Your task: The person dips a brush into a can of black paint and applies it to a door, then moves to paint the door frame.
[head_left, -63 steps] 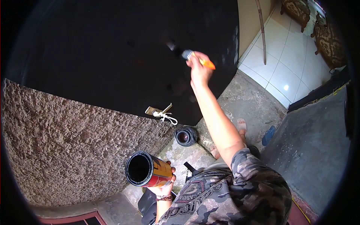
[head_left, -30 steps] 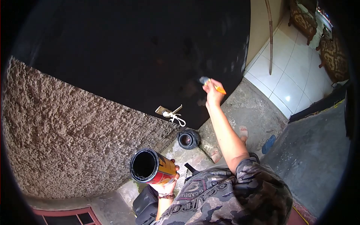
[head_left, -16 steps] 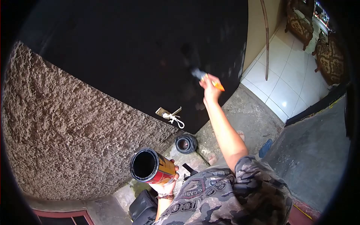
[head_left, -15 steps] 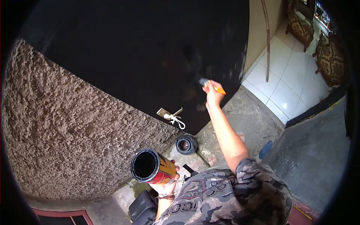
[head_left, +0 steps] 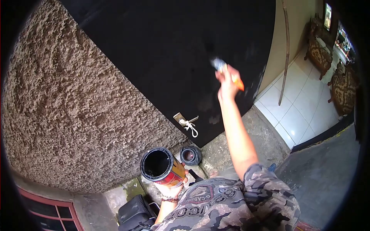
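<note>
My right hand [head_left: 230,81] is closed round the orange handle of a paintbrush [head_left: 219,64], whose bristles overlap the black door [head_left: 169,50]. Patchy, lighter marks show on the door's lower and right parts. In my left hand [head_left: 178,188] rests a red and yellow paint can [head_left: 174,174], its open top tilted towards me and its rim coated in black. The inside of the can is dark. White string is tied on the metal door handle [head_left: 185,119], above the can in this view.
A rough stone-textured wall [head_left: 77,104] fills the left side. Below the door stands a dark round pot [head_left: 190,155]. A black bag [head_left: 135,212] lies at the bottom. On the right, a long stick [head_left: 285,57] leans near white tiles [head_left: 295,111] and carved chairs [head_left: 344,90].
My right hand and the paintbrush have moved up and slightly right across the door. The whole view has turned a little, and the can remains in my left hand.
</note>
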Demonstrator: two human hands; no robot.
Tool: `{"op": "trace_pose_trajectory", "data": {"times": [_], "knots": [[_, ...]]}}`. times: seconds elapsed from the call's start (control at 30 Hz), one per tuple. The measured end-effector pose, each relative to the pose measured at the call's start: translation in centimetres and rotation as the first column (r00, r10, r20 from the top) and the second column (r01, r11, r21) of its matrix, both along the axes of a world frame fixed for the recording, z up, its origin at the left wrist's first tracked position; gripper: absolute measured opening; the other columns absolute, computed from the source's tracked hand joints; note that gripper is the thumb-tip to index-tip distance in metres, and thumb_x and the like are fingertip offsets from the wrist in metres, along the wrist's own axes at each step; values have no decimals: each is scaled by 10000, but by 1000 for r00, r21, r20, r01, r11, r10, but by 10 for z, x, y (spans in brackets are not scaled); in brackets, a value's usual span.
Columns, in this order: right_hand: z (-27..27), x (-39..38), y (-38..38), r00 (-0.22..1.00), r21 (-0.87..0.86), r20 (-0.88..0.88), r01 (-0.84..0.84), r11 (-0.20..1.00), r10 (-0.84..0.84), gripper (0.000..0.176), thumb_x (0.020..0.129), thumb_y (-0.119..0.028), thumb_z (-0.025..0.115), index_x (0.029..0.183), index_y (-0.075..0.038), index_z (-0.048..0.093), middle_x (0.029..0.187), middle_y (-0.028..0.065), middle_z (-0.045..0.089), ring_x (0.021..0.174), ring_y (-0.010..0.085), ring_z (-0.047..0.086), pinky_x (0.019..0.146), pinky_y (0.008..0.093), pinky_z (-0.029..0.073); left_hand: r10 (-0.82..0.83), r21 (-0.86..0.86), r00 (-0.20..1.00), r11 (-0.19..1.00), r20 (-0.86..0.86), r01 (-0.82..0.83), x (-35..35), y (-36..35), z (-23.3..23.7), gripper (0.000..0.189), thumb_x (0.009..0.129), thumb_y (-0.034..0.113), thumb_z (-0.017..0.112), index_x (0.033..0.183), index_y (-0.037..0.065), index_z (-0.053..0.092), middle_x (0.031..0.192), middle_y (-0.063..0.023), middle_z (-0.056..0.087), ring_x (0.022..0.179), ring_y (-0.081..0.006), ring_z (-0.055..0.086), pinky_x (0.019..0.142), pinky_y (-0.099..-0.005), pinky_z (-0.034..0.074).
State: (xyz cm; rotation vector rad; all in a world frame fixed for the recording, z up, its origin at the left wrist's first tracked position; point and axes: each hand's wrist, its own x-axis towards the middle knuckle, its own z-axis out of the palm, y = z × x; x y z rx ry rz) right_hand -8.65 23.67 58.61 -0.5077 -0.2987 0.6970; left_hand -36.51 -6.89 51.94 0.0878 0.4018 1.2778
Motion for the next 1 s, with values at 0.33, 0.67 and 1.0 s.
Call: {"op": "trace_pose_trajectory", "data": {"times": [0.33,0.67,1.0], "knots": [[-249,45,-127,991,-677,-51,-124,726,122,208,881,-11,728,1072,-12,646,879,116,679,669,187,681,576,315,614,-10,-6,993,1000,115,10,5,4,6,910,832,781,456,1364,45,511,1228,-283,587,974,-507,620,640,-567,574],[-48,41,-99,901,-338,319,-182,923,294,210,903,-91,757,1074,-2,674,912,66,698,746,113,666,675,247,579,-42,294,988,952,-147,84,29,15,23,738,828,26,727,1463,71,353,1248,-344,544,1019,-445,646,735,-476,629],[250,28,-35,-422,312,699,-545,778,-577,232,698,-13,771,898,-117,716,993,49,698,922,272,671,833,401,555,38,77,996,996,74,-44,20,1,-23,857,855,767,442,1419,122,462,1260,-328,546,974,-501,597,646,-536,555]]}}
